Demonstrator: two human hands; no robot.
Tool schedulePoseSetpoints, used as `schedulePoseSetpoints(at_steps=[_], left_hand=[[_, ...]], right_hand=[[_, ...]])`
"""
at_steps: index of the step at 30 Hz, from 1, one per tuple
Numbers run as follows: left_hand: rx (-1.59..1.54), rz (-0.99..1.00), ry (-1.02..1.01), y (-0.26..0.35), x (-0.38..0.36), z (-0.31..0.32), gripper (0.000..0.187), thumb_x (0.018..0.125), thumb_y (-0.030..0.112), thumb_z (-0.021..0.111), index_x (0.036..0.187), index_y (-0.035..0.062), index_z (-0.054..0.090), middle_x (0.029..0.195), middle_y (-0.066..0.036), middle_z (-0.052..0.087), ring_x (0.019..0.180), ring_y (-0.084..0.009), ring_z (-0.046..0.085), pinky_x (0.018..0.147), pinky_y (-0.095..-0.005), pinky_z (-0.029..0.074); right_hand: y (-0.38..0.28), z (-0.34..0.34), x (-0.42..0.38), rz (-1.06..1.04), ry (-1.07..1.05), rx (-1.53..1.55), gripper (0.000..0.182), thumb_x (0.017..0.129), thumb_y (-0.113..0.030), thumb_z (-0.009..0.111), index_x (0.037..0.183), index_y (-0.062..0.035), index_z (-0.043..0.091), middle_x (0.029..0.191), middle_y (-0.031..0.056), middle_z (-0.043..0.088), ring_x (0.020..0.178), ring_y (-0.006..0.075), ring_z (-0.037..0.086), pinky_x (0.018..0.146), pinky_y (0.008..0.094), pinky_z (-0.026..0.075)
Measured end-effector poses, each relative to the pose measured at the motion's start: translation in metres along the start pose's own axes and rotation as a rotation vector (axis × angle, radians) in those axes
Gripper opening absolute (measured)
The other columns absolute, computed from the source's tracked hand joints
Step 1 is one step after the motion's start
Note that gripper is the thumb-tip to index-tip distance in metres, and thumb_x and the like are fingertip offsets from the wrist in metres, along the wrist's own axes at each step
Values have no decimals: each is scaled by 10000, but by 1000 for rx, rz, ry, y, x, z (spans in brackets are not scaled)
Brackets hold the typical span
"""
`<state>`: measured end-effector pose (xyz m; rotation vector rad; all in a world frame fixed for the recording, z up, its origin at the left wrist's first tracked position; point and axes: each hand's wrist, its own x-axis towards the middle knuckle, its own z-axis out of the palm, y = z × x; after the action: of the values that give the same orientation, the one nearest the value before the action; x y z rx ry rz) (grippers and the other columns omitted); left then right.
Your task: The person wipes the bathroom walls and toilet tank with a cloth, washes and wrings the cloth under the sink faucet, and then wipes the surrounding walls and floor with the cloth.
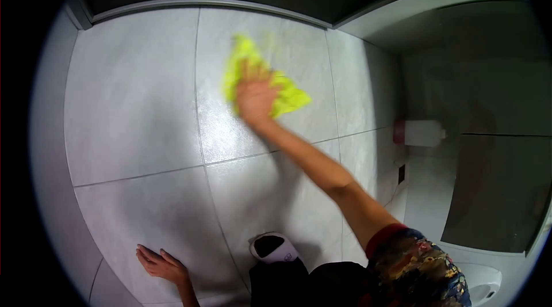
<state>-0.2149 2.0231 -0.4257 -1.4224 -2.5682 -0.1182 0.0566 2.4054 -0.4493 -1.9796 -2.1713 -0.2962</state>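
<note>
My right hand (256,97) lies flat with fingers spread on a bright yellow-green cloth (294,98), pressing it against the pale grey tiles (132,94). The cloth fans out past the fingertips and to the right of the palm, and both it and the fingers are slightly blurred. At the lower left, my left hand (161,265) is held apart from the cloth with its fingers extended and nothing in it.
A white bottle (422,133) with a red end is at the right, near a dark panel (494,192). A slippered foot (276,248) shows at the bottom. A white fixture (480,278) is at the lower right. A metal edge (213,2) borders the tiles above.
</note>
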Motion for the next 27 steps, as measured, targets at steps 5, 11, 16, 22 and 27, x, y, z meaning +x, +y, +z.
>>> schedulePoseSetpoints(at_steps=[5, 11, 16, 22, 27], left_hand=[[6, -49, -33, 1, -1, 0, 543, 953, 409, 280, 1387, 83, 280, 1381, -144, 319, 1245, -301, 326, 983, -420, 256], [0, -63, -54, -1, -2, -5, 543, 947, 408, 304, 1380, 80, 298, 1375, -141, 330, 1233, -305, 343, 978, -426, 266], [-78, -46, -36, -1, 0, -7, 524, 943, 368, 342, 1369, 65, 317, 1368, -153, 339, 1234, -323, 340, 981, -437, 264], [-124, 18, -56, -6, 2, -2, 551, 945, 358, 324, 1350, -16, 301, 1349, -239, 323, 1212, -383, 352, 973, -469, 288], [-33, -23, -85, 16, 20, -14, 635, 919, 488, 307, 1311, -8, 356, 1254, -247, 401, 1115, -400, 414, 883, -503, 346]], right_hand=[[-156, -61, -58, -365, -251, 282, 564, 796, -199, 526, 1330, -133, 357, 1374, 150, 334, 1225, 350, 333, 870, 579, 331], [-115, -71, -51, -427, -310, 583, 505, 701, -108, 597, 1197, -188, 539, 1216, 125, 454, 1011, 319, 478, 815, 472, 425], [77, -71, 14, -22, -42, 626, 483, 703, 1, 570, 1170, -117, 542, 1192, 146, 462, 1073, 303, 492, 900, 353, 421], [321, -36, 54, 391, 252, 343, 337, 788, -76, 556, 1124, -46, 546, 1136, 144, 531, 1044, 314, 527, 911, 354, 410], [420, -1, 78, 618, 313, 293, 441, 786, -206, 523, 1195, -40, 521, 1118, 224, 520, 1032, 371, 514, 896, 398, 415]])
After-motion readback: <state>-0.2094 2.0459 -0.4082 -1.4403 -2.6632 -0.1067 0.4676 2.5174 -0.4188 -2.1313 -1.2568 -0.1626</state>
